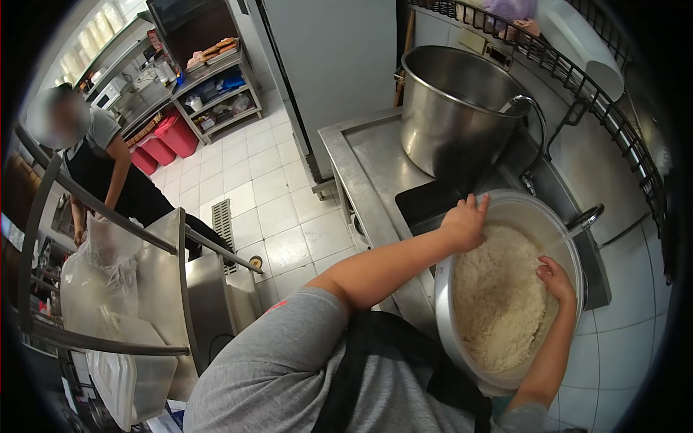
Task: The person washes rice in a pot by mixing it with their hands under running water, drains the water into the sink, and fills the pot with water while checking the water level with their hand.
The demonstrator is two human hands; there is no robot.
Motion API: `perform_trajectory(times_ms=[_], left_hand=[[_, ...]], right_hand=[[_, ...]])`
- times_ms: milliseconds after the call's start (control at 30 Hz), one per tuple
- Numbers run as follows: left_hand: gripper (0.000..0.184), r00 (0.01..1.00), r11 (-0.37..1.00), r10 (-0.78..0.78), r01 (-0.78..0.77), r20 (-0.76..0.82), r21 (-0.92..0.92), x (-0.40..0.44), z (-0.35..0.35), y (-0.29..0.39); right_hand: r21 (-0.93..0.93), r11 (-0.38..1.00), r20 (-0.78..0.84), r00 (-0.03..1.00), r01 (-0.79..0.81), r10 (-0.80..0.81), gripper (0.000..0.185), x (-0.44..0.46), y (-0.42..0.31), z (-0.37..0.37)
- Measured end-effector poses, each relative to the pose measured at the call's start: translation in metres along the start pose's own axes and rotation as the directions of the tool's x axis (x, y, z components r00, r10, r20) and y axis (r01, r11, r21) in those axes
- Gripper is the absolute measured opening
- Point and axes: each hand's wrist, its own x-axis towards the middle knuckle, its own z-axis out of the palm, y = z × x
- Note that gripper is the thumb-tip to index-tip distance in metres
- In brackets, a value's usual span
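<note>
A large round metal tub [443, 307] holds a pale, crumbly, rice-like mass [502, 296]; what it is exactly I cannot make out. My left hand [464, 224] is at the tub's left rim, with some fingers stretched out and apart. On the opposite side, my right hand [556, 279] hovers inside the tub above the pale mass, near the inner wall. Its fingers are loosely bent, and nothing shows in them. A curved faucet [586, 218] reaches over the tub's right rim.
A tall steel pot [451, 137] stands on the steel counter [361, 148] beside a second faucet [538, 119]. A wire rack [606, 97] hangs above. Across the tiled floor [245, 180], a co-worker [108, 159] handles a plastic bag [108, 252] near lidded plastic bins [130, 375].
</note>
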Motion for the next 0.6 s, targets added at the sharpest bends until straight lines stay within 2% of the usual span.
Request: perform_trajectory(times_ms=[600], left_hand=[[0.09,1.0,1.0,0.001,-0.001,-0.002,-0.012,-0.0006,-0.0028,0.0015]], right_hand=[[0.009,1.0,-0.004,1.0,-0.025,0.025,0.042,-0.0017,-0.0038,-0.001]])
